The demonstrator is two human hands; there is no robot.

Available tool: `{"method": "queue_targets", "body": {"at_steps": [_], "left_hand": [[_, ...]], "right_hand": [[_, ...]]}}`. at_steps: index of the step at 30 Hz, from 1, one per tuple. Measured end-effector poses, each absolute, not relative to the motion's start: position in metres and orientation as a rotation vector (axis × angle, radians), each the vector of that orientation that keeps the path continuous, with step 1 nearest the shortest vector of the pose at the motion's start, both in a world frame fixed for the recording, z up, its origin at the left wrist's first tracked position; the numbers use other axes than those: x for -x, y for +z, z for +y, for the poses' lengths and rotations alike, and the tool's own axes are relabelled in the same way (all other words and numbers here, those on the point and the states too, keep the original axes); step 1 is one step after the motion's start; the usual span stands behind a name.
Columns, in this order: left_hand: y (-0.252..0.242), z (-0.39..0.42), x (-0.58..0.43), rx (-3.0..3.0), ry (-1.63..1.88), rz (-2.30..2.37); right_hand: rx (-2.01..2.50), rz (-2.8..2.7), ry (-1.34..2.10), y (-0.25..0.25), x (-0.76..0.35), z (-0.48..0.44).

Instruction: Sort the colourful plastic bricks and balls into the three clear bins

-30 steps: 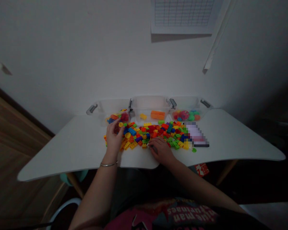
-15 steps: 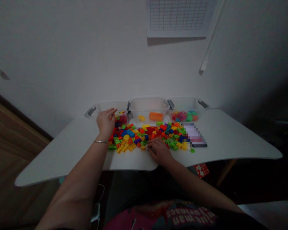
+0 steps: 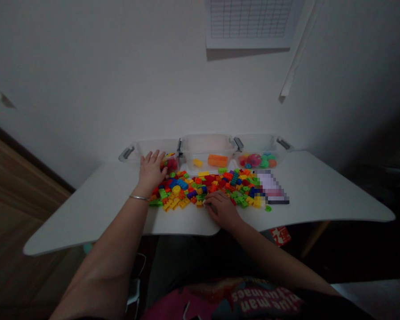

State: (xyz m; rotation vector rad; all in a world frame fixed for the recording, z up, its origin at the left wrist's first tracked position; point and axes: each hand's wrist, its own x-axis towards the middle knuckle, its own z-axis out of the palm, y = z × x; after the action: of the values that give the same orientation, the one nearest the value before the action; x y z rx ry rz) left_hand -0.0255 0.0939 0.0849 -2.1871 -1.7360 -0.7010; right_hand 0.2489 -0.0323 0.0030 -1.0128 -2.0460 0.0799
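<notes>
My left hand (image 3: 152, 172), with a bangle at the wrist, is at the front of the left clear plastic bin (image 3: 145, 146). Its fingers are spread and nothing shows in them. Red and yellow pieces (image 3: 170, 163) in that bin show beside the thumb. At the front middle of the pile of colourful building bricks (image 3: 215, 180), my right hand (image 3: 224, 210) rests with curled fingers. Thumb and forefinger come close together by a small pale thing that I cannot make out.
The middle clear bin (image 3: 206, 144) holds an orange cylinder (image 3: 218, 160) and a yellow piece (image 3: 198, 163). In the right bin (image 3: 255, 141) lie several coloured balls (image 3: 254, 160). A phone (image 3: 274, 189) with a blurred screen lies right of the bricks on the white table (image 3: 333, 191).
My left hand has turned and its fingers have spread, palm lower over the left bin's front. My right hand stays in nearly the same place at the bricks.
</notes>
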Motion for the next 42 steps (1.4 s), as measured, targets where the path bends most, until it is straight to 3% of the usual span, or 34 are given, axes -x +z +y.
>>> {"method": "queue_targets", "body": {"at_steps": [11,18,22,31,42], "left_hand": [[0.091,0.045,-0.005,2.205,-0.673,-1.815],[0.077,0.006,-0.014,2.261,-0.175,-1.949],[0.070,0.004,-0.015,2.276,-0.094,-1.981],[0.064,0.010,-0.011,2.298,-0.185,-2.020],[0.052,0.024,-0.005,2.386,-0.748,-2.081]], "right_hand": [[1.003,-2.068,0.047,0.001,-0.248,-0.032],[0.983,-2.070,0.044,-0.002,-0.248,-0.031],[0.985,-2.060,0.052,-0.003,-0.248,-0.032],[0.987,-2.070,0.029,-0.002,-0.247,-0.031],[0.976,-2.063,0.047,-0.002,-0.247,-0.030]]}}
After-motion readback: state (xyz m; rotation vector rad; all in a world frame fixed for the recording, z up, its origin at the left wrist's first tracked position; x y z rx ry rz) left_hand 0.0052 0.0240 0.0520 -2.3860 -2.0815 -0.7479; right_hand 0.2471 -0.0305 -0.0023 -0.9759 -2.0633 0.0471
